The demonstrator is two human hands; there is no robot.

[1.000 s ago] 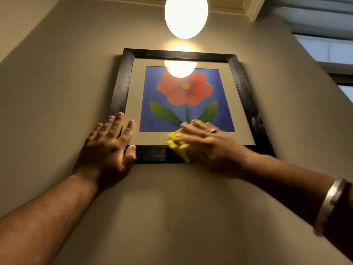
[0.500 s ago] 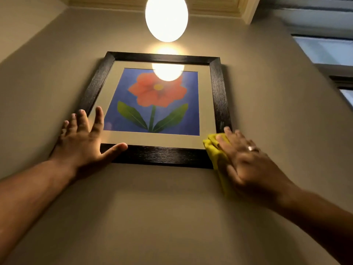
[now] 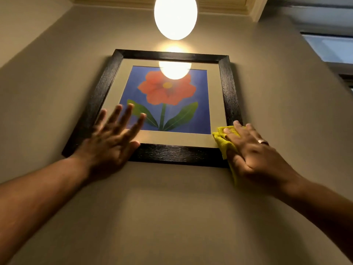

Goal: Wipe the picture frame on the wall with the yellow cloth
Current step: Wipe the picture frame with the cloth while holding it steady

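A black wooden picture frame point(image 3: 177, 153) hangs on a beige wall point(image 3: 172, 207), seen from below. Inside it, a pale mat surrounds a print of a red flower point(image 3: 167, 88) with green leaves on a blue ground. An egg-shaped pendant lamp point(image 3: 175, 17) glows just above the frame, and its reflection sits on the glass near the top of the print.

The left hand point(image 3: 112, 142) lies flat over the frame's lower left corner, fingers spread wide and reaching onto the mat and the edge of the print, thumb along the inner edge of the bottom rail; its grip is spread and holds nothing. The fingers look slightly blurred, so exactly how firmly they touch the glass is hard to tell.

The right hand point(image 3: 252, 152), with a ring point(image 3: 263, 141) on one finger, presses the yellow cloth point(image 3: 222, 141) against the frame's lower right corner. The cloth is bunched under the palm and fingers, pinned to the frame there, with a tail hanging down onto the wall below the bottom rail.
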